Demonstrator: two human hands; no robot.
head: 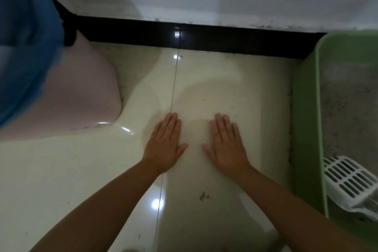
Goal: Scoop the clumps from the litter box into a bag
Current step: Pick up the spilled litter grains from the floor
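Note:
A green litter box (306, 108) stands at the right edge, filled with grey litter (347, 96). A white slotted scoop (347, 180) lies in its near corner. My left hand (165, 143) and my right hand (227, 143) lie flat, palms down, on the cream floor tiles left of the box. Both hold nothing, and their fingers are straight and point toward the wall. A blue bag (24, 47) lines a pale pink bin (81, 92) at the far left.
A black skirting board (204, 37) runs along the white wall ahead. Scattered litter grains and a small dark smudge (203, 196) lie on the glossy tiles near the box.

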